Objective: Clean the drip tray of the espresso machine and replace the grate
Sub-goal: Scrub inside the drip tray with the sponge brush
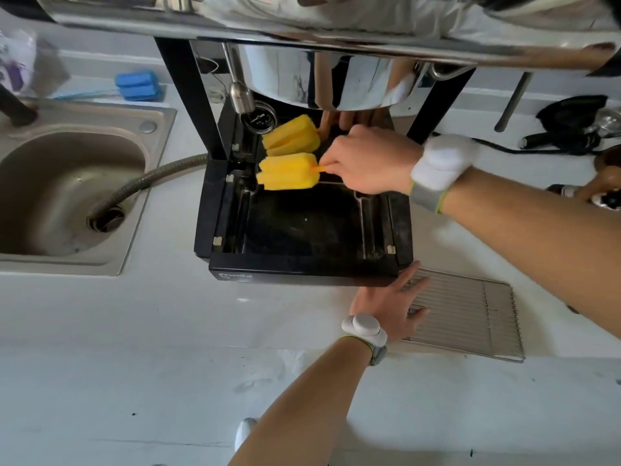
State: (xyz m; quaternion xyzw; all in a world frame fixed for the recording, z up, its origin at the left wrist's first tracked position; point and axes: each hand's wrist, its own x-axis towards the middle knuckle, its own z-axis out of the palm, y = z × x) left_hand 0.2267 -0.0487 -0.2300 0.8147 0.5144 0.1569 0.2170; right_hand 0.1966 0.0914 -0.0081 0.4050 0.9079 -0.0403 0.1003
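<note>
The black drip tray sits open in the base of the espresso machine, with no grate on it. My right hand grips the orange handle of a yellow sponge brush, whose head is at the tray's back left. A mirror image of the sponge shows on the shiny panel behind it. My left hand lies flat with spread fingers on the counter at the tray's front right corner, its fingertips over the edge of the metal wire grate, which lies on the counter to the right.
A steel sink with a flexible hose running into its drain is on the left. A blue sponge brush lies behind the sink. The steam wand hangs above the tray's back left. Dark coffee tools and a cable lie at the far right.
</note>
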